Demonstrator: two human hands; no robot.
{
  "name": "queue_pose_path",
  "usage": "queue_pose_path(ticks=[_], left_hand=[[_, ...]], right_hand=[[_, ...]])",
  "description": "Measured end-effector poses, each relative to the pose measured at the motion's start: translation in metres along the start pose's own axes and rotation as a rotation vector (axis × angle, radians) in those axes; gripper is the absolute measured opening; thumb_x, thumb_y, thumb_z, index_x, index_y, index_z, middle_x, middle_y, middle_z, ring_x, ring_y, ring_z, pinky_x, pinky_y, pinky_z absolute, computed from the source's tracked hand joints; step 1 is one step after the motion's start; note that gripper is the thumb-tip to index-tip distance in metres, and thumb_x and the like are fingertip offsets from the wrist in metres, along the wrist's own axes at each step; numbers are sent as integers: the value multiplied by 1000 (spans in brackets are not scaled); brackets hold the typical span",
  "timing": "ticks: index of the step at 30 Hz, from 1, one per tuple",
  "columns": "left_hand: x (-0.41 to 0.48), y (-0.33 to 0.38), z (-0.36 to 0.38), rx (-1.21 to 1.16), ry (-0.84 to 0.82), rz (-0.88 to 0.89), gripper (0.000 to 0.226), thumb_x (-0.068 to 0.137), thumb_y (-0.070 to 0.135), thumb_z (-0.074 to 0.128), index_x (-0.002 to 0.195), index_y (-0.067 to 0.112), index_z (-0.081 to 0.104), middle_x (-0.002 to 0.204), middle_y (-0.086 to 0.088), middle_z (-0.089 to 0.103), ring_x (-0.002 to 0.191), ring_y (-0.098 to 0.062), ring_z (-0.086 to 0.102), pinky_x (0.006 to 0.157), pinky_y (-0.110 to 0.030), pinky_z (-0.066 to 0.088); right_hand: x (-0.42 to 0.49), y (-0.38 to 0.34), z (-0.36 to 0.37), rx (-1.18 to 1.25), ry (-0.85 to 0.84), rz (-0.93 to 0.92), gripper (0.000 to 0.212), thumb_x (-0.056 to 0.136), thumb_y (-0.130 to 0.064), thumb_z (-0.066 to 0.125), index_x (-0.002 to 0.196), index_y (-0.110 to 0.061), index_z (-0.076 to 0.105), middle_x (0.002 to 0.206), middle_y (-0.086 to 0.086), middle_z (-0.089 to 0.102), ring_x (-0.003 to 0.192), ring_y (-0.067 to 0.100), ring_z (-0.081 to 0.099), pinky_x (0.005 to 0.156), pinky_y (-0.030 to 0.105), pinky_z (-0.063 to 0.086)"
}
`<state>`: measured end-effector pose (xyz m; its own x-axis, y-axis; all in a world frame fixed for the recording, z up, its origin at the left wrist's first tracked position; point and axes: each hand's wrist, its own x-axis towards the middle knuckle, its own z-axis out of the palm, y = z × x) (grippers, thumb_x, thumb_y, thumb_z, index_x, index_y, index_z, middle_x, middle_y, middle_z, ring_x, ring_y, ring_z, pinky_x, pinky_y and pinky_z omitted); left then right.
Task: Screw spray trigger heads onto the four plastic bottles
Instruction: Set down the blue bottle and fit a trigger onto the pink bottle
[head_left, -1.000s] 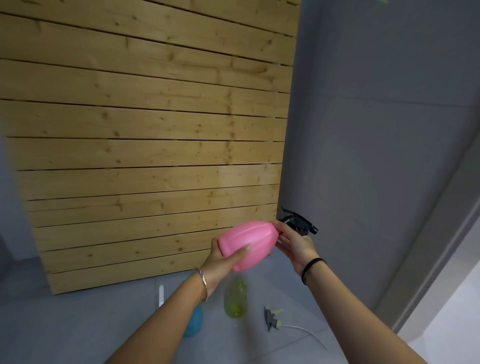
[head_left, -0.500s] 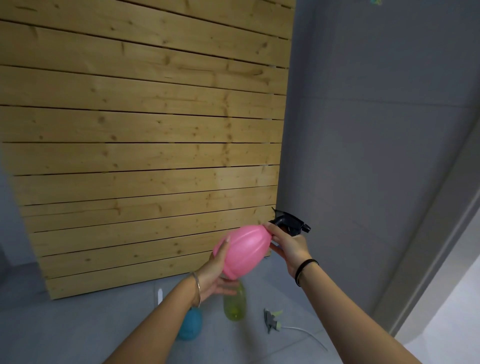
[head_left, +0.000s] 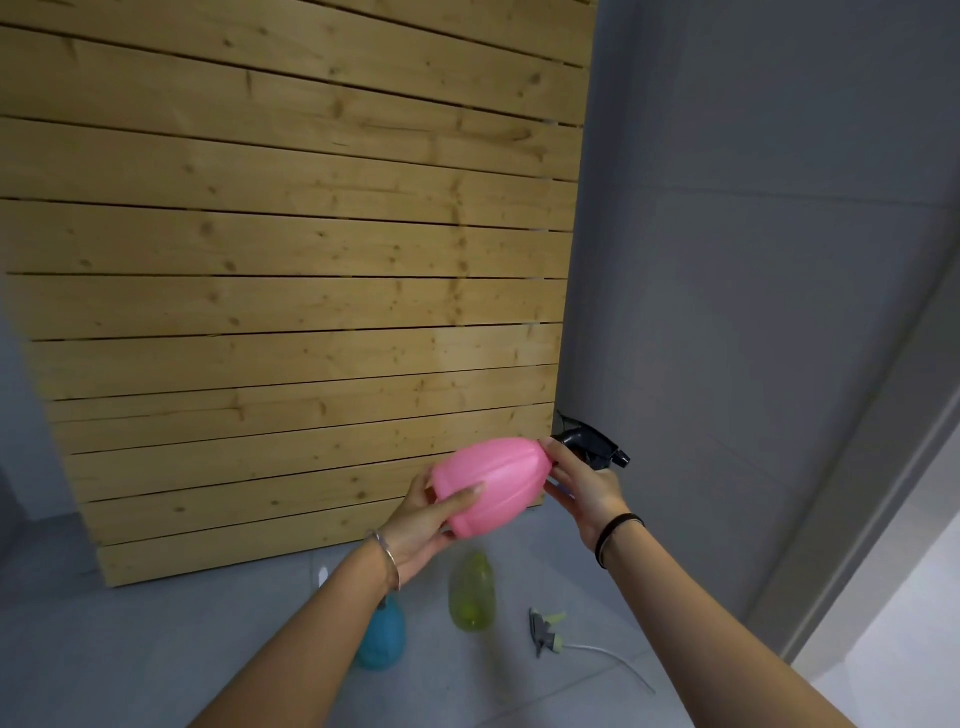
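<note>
Left hand (head_left: 415, 525) is closed around the base of the pink bottle (head_left: 493, 483), thumb across its side. Right hand (head_left: 584, 488) grips the bottle's neck end, where the black trigger head (head_left: 592, 444) sits at the bottle's 2 o'clock. The bottle is held tilted in the air. On the floor (head_left: 130, 649) below, a yellow-green bottle (head_left: 471, 592) stands at 6 o'clock, a blue bottle (head_left: 382, 642) at 7, and a loose trigger head (head_left: 545, 629) at 5.
</note>
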<state>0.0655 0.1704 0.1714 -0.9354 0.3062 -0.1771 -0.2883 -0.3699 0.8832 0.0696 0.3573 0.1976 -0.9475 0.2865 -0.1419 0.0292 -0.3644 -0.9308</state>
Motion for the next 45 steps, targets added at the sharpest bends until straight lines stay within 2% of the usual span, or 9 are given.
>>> queue_pose_path(ticks=[4, 9, 13, 17, 21, 24, 27, 31, 45], left_hand=[[-7, 3, 0, -1, -108, -220, 80, 70, 67, 56, 135, 28, 33, 137, -19, 43, 118, -39, 52, 79, -48, 57], [1, 3, -6, -43, -6, -47, 56, 86, 21, 60, 137, 26, 36, 143, -14, 40, 122, -33, 48, 84, -45, 55], [-8, 2, -5, 34, -109, -267, 61, 83, 61, 44, 133, 28, 32, 138, -20, 42, 117, -42, 52, 82, -51, 55], [-1, 0, -4, 5, -8, -42, 97, 62, 32, 82, 142, 33, 27, 147, -10, 35, 122, -33, 47, 80, -46, 54], [-4, 1, -4, -12, -124, -208, 98, 59, 79, 54, 137, 23, 38, 140, -11, 47, 127, -34, 47, 93, -57, 44], [0, -2, -8, -66, -90, -205, 74, 80, 58, 50, 142, 25, 30, 145, -13, 38, 124, -39, 46, 86, -59, 49], [2, 4, -7, -78, -68, -73, 116, 44, 36, 90, 143, 17, 33, 141, -14, 45, 116, -33, 52, 91, -53, 49], [-6, 3, -5, -13, -144, -257, 95, 57, 70, 63, 135, 21, 41, 137, -15, 48, 124, -36, 49, 88, -55, 50], [-9, 5, 4, 60, -14, -84, 82, 60, 57, 66, 131, 28, 39, 127, -10, 51, 111, -36, 57, 69, -45, 60]], right_hand=[[-2, 0, 6, -12, -40, -5, 26, 74, -21, 78, 92, -3, 70, 91, 5, 75, 85, 11, 71, 64, 17, 57], [-3, -1, 3, 16, -41, 7, 27, 75, -22, 77, 93, -4, 69, 91, 3, 74, 81, 7, 70, 61, 14, 56], [-4, 0, 6, -34, -72, -2, 38, 74, -24, 78, 102, 0, 70, 99, 6, 74, 91, 10, 70, 67, 17, 57], [-4, -2, 1, -3, -43, 4, 30, 76, -23, 76, 97, -3, 70, 93, 4, 74, 84, 8, 70, 62, 15, 56], [-3, 1, 3, -12, -66, 13, 35, 75, -21, 77, 102, 1, 69, 99, 7, 74, 86, 10, 70, 66, 17, 57], [-3, -1, 3, 1, -52, 10, 38, 76, -21, 76, 106, 3, 68, 102, 9, 73, 88, 12, 69, 74, 20, 55], [-3, -2, 0, 27, -44, 30, 35, 79, -22, 73, 105, 0, 67, 95, 4, 73, 85, 8, 68, 70, 17, 53], [-3, -1, 3, -7, -94, 27, 41, 78, -19, 75, 111, 4, 66, 106, 10, 72, 94, 14, 68, 75, 20, 54], [-3, -8, 9, -32, -97, 14, 30, 76, -27, 76, 98, -7, 70, 98, 3, 75, 89, 8, 70, 80, 21, 48]])
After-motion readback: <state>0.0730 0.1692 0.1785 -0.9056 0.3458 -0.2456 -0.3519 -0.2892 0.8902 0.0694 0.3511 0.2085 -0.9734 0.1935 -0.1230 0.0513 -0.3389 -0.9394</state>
